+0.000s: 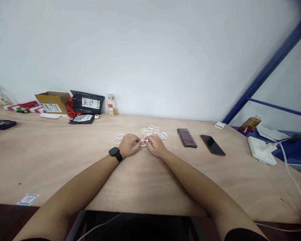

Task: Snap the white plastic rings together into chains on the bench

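Note:
Between my two hands is a white plastic ring, low over the wooden table. My left hand, with a black watch on its wrist, pinches the ring's left side. My right hand has its fingers closed on the ring's right side, where a small white tab shows. Just beyond my right hand lies a loose pile of similar white rings. A smaller group of white rings lies beside my left hand, partly covered by it.
Right of the rings lie a pixelated dark flat item and a black phone. A white power strip with a cable sits at the right edge. Along the wall stand a bottle, a black parcel bag and a cardboard box.

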`<state>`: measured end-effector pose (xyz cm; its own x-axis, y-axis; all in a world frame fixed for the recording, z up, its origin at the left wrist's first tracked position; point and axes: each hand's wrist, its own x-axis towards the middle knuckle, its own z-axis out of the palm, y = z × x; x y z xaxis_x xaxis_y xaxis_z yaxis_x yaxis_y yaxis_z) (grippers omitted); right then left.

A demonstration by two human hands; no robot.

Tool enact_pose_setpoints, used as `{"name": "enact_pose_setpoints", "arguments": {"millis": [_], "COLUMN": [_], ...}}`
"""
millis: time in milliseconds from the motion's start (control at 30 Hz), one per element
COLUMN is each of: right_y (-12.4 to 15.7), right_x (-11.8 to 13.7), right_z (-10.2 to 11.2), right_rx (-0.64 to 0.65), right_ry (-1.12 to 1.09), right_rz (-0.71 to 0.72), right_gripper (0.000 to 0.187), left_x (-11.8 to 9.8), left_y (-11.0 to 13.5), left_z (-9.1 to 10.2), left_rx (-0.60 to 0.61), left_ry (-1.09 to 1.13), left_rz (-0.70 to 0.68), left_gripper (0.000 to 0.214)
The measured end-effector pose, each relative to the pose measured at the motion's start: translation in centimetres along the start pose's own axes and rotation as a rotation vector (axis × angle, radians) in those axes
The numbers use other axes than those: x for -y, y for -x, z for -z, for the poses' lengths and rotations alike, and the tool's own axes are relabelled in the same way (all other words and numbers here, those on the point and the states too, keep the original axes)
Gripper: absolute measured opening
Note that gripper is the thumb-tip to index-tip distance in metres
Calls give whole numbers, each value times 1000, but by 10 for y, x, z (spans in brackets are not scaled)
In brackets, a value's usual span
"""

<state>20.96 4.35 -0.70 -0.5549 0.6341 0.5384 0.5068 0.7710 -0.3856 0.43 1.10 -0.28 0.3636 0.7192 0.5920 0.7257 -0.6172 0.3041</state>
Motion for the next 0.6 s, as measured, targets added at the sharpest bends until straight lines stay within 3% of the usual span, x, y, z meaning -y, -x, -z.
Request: {"name": "enact_pose_setpoints", "arguments": {"millis": [300,600], "right_y": [-1,-2], "right_x": [0,-2], "right_z": [1,0], "right_rx": [10,7], "right_ry": [-7,-19], "right_rz": [21,82], "right_gripper": [22,22], "left_x": [-1,-4], "left_y": [0,-2], "left_z": [1,1], "left_rx": [53,144], "left_ry": [-14,14], "left_rz": [17,-75], "left_gripper": [16,13]}}
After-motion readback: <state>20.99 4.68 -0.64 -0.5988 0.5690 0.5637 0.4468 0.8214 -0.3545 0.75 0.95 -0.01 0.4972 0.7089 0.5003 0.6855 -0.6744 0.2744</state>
